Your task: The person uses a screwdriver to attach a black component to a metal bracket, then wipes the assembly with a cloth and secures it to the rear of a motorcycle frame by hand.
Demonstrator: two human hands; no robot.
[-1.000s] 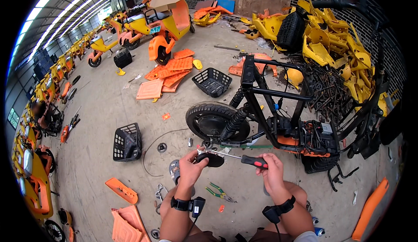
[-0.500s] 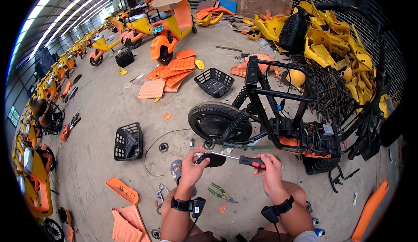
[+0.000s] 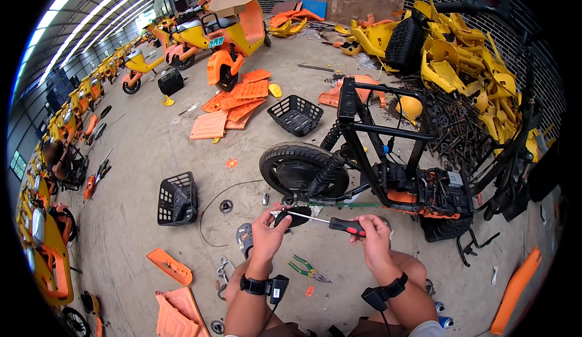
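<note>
My right hand [image 3: 374,235] is wrapped round the black and red handle of a screwdriver [image 3: 347,226]. Its metal shaft points left, toward a dark rounded part [image 3: 301,217] whose kind I cannot make out. Closed fingers of my left hand [image 3: 268,233] pinch that part at its left side, close to the screwdriver's tip. Whether the tip touches a screw is too small to tell. Just beyond both hands stands a stripped scooter frame [image 3: 365,166], with its rear wheel [image 3: 274,166] nearest the held part. Green-handled pliers [image 3: 310,270] lie on the floor between my forearms.
Black baskets [image 3: 177,199] [image 3: 296,116] sit on the floor to the left and ahead. Orange panels [image 3: 179,313] lie at lower left, and a long orange strip [image 3: 515,291] at lower right. Yellow shells [image 3: 445,64] are heaped at far right. A person [image 3: 60,158] sits at far left.
The dark part has tilted slightly in my left hand. The screwdriver and my right hand have shifted a little to the left, while the whole view has moved slightly.
</note>
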